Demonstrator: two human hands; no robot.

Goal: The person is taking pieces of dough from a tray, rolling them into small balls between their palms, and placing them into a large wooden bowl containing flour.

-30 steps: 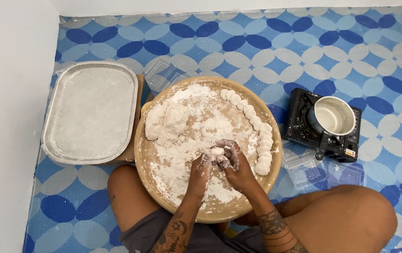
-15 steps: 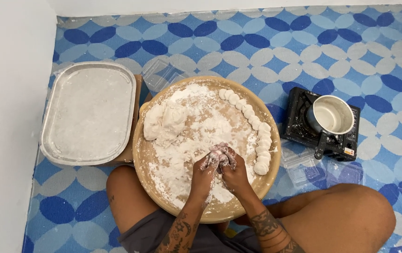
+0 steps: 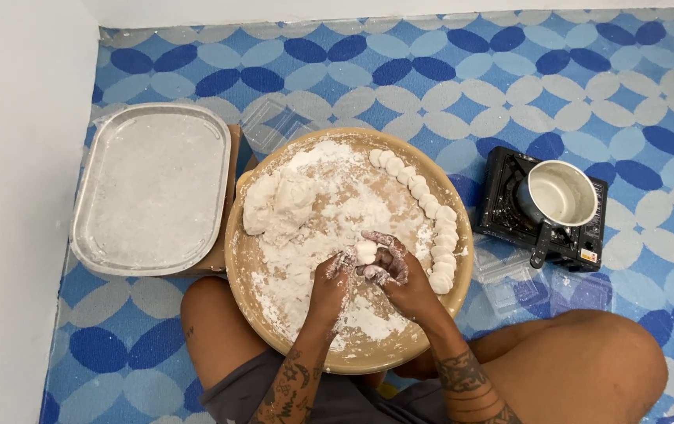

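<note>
A round wooden tray (image 3: 252,259) dusted with white flour rests on my lap. A large lump of white dough (image 3: 274,206) lies at its left side. Several small dough balls (image 3: 429,206) line its right rim in a curved row. My left hand (image 3: 332,276) and my right hand (image 3: 397,271) meet over the tray's middle, both floured. Together they hold a small dough ball (image 3: 365,250) between the fingertips.
A floured rectangular metal tray (image 3: 153,187) sits at the left on a box by the white wall. A black portable stove (image 3: 510,204) with a metal pot (image 3: 561,194) stands at the right. Clear plastic lids (image 3: 521,281) lie on the blue patterned mat.
My hands have stayed over the tray's middle, working the small dough ball; it now shows at the fingertips, rounder and lifted slightly.
</note>
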